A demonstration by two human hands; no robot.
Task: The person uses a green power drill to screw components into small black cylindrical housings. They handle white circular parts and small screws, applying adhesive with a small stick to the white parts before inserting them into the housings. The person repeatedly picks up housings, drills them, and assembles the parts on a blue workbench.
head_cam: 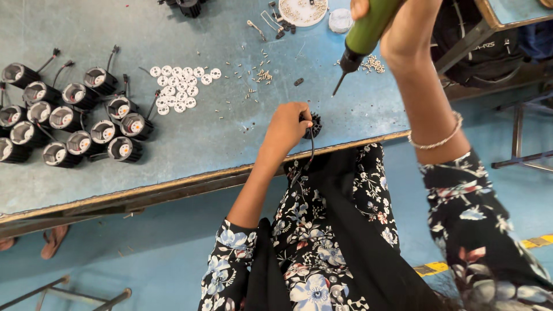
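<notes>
While left hand point(286, 125) grips ribbed black housing point(314, 124), right hand point(391, 23) raises smooth green screwdriver point(363, 37).

We see an evenly lit scene, bright but soft, with light that seems to fall from above. Shadows are faint: a small one lies under the left hand point(288, 124) on the table point(190, 144). The tabletop shows a mild pale sheen toward the upper middle of the frame (no harsh glare). Focus is fair across the centre; the driver point(368, 29) at the top edge looks slightly soft. Straight edges bow a little near the borders.
</notes>
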